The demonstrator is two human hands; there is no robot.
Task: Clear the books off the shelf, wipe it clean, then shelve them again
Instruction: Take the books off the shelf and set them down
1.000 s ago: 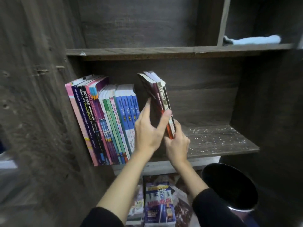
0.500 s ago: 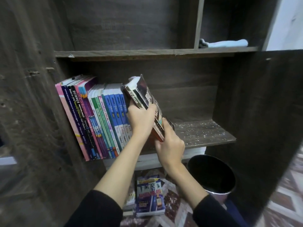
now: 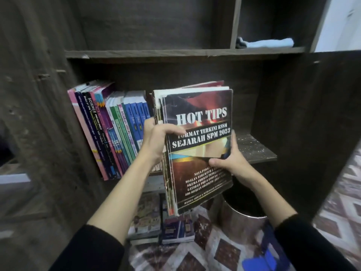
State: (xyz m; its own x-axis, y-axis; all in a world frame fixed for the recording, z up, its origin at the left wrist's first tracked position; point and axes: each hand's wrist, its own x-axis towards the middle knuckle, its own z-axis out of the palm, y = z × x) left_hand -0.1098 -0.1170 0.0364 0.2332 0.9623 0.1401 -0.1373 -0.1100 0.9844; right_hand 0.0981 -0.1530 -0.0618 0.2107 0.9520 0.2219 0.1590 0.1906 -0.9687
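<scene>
- The held stack of books (image 3: pixel 199 149) — "HOT TIPS" cover facing the camera — is in front of the shelf (image 3: pixel 256 149), lifted clear of it, long axis near upright, top tipped slightly left.
- Left hand (image 3: pixel 156 137): fingers clamped round the spine edge, thumb across the cover.
- Right hand (image 3: pixel 229 163): fingers clamped on the opposite edge.
- A row of books (image 3: pixel 109 132) leans at the shelf's left end.

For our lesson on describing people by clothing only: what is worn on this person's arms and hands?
Both arms wear black long sleeves; the left sleeve and right sleeve end well short of the wrists, leaving the forearms uncovered. The left hand and right hand are bare: no gloves, and no ring, watch or bracelet shows.
</scene>
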